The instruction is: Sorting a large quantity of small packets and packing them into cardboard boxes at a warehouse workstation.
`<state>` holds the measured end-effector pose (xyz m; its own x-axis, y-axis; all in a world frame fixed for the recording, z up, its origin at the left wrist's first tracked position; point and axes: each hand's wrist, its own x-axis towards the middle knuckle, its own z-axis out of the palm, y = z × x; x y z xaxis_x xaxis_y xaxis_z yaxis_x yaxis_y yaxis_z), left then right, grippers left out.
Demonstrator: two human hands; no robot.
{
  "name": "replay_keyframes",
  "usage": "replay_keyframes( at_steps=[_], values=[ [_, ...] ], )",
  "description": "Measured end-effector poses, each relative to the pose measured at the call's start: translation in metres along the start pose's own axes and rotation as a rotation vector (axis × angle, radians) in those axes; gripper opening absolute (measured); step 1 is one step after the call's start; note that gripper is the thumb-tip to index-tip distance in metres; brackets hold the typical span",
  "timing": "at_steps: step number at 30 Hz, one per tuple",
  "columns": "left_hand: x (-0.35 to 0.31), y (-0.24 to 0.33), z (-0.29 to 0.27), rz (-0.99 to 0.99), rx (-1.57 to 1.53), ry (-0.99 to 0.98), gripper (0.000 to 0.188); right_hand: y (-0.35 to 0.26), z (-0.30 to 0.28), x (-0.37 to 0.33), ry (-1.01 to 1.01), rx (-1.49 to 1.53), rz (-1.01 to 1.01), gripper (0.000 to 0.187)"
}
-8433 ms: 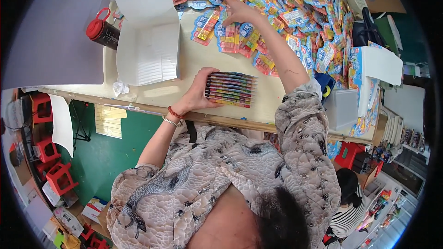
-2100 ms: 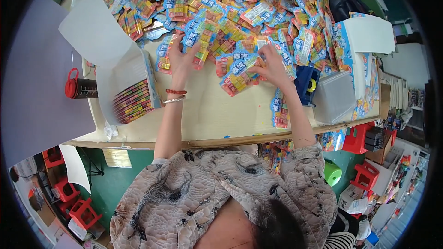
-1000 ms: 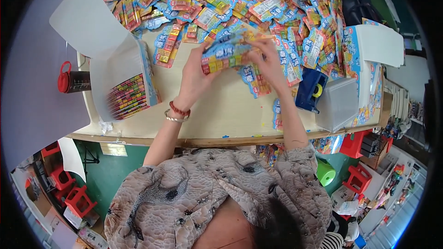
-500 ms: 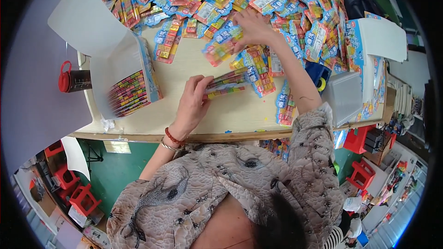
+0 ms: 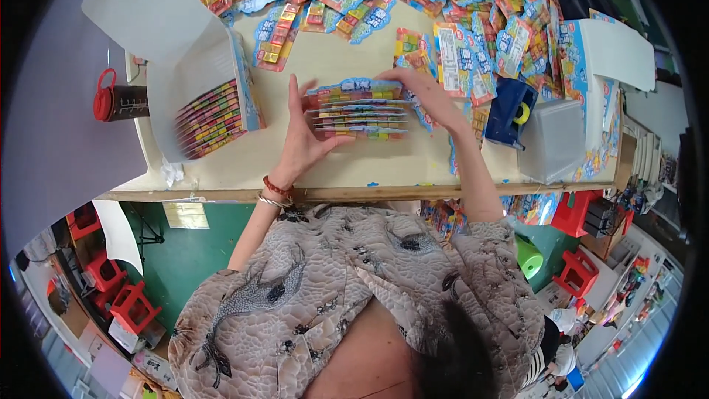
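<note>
A small stack of candy blister packs (image 5: pixel 360 112) with blue scalloped card tops stands on edge between my two hands, above the bare tabletop near the front. My left hand (image 5: pixel 304 131) curves around the left ends of the packs, thumb toward me and fingers on the far side. At the stack's far right corner, my right hand (image 5: pixel 430 97) grips with its fingertips, partly hidden behind the packs. To the left, an open display box (image 5: pixel 249 92) with a raised white lid (image 5: pixel 151 18) holds a slanted row of similar packs (image 5: pixel 214 120).
A large heap of loose candy packs (image 5: pixel 458 0) covers the table's far side. On the right are a blue tape dispenser (image 5: pixel 509 112), a clear plastic container (image 5: pixel 554 140) and printed cartons (image 5: pixel 591 66). A dark bottle with red lid (image 5: pixel 111 96) stands far left.
My right hand has come back from the heap with a pack and now meets the stack. The packs have turned to face me, squared between both hands.
</note>
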<state>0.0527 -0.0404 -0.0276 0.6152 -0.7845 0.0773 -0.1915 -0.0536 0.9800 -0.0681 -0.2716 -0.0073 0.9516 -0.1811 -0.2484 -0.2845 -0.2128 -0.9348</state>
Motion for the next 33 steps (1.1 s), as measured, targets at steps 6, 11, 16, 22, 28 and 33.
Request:
replay_keyframes(
  at_steps=[6,11,16,22,28,33],
  values=[
    [-0.007,-0.010,0.005,0.088,0.021,-0.127,0.133,0.027,0.073,-0.033,0.515,0.267,-0.242,0.066],
    [-0.008,-0.012,-0.009,0.105,0.192,-0.160,0.088,0.029,0.104,-0.048,0.565,0.519,-0.227,0.057],
    [-0.016,-0.009,-0.022,0.064,0.200,-0.204,0.067,0.028,0.042,-0.053,0.808,-0.128,-0.064,0.042],
    [-0.027,0.000,-0.024,-0.144,0.031,-0.234,0.064,0.008,0.011,-0.047,0.475,-0.702,0.148,0.038],
    [-0.046,0.012,-0.004,-0.499,-0.778,-0.131,0.065,0.008,0.066,-0.030,0.627,0.316,-0.012,0.035],
    [-0.039,0.003,-0.011,-0.489,-0.772,-0.054,0.076,0.017,0.113,-0.039,0.690,0.473,-0.204,0.030]
  ],
)
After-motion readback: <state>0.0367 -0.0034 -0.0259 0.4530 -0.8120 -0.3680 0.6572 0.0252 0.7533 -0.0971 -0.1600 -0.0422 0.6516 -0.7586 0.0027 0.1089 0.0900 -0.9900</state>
